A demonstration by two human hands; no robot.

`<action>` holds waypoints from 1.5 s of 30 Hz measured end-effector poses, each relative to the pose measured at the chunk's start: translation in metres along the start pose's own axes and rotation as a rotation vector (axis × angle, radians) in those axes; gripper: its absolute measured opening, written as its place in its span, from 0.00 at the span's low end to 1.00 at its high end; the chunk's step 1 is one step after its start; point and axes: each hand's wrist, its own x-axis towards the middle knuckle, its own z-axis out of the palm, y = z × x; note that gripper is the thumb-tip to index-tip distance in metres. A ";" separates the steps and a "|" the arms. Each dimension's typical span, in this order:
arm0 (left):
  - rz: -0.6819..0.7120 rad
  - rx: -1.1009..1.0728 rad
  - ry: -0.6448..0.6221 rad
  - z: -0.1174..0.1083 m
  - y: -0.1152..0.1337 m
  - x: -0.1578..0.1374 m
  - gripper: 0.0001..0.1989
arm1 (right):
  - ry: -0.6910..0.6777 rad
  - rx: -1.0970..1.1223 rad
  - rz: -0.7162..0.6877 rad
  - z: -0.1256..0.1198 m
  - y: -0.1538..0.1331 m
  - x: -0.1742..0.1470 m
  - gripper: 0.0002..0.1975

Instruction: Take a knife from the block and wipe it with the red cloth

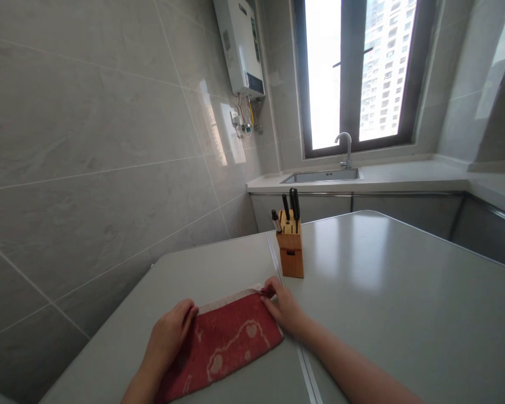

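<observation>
cloth (239, 342), red with pale line patterns and a whitish strip along its far edge, is at the near part of the grey-white table (404, 303), just beside a metal seam strip (305, 370). taking the cloth as the clock's centre, the left hand (170, 334) is at nine o'clock, fingers drawn together with no visible gap, gripping the cloth's left end. at two o'clock the right hand (283, 307) has thumb and fingertips closed in a pinch on the far right corner, its forearm crossing the seam strip. whether the cloth lies fully flat or is slightly raised, i cannot tell. at one o'clock, near the right hand but apart from it, a wooden knife block (292, 258) stands upright, black handles (295, 205) rising from its top. farther off at one o'clock are a sink (324, 176), a faucet (347, 151) and a window (352, 73); at twelve, a white water heater (239, 45) hangs on the wall (101, 129).
</observation>
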 end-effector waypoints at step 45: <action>-0.136 -0.120 0.087 0.052 -0.065 0.000 0.13 | -0.304 -0.544 -0.085 0.004 0.004 -0.007 0.29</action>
